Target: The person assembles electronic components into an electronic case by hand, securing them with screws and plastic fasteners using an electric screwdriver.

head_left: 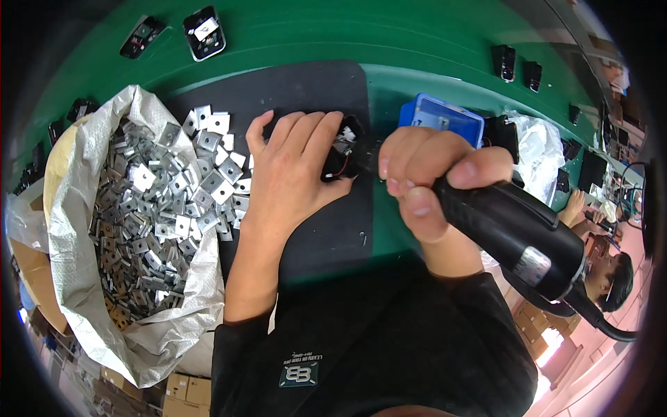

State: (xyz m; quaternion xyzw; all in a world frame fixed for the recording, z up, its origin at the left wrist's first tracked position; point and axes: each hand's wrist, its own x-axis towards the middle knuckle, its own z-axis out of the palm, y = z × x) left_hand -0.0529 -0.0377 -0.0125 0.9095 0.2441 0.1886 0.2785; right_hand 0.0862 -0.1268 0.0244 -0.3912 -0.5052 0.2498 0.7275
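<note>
My left hand grips a small black plastic housing on the dark mat, fingers along its far side and thumb on its near side. A red wire and pale parts show inside the housing. In my right hand is a black electric screwdriver, its cord trailing off to the lower right. The tool lies nearly level and points left at the housing. My fingers cover its front end, so I cannot tell whether the bit touches a screw.
Left of the mat, a white woven sack holds many square metal plates with holes; loose plates spill beside it. A blue bin and clear plastic bag lie right. Black housings sit on the green surface. A co-worker is far right.
</note>
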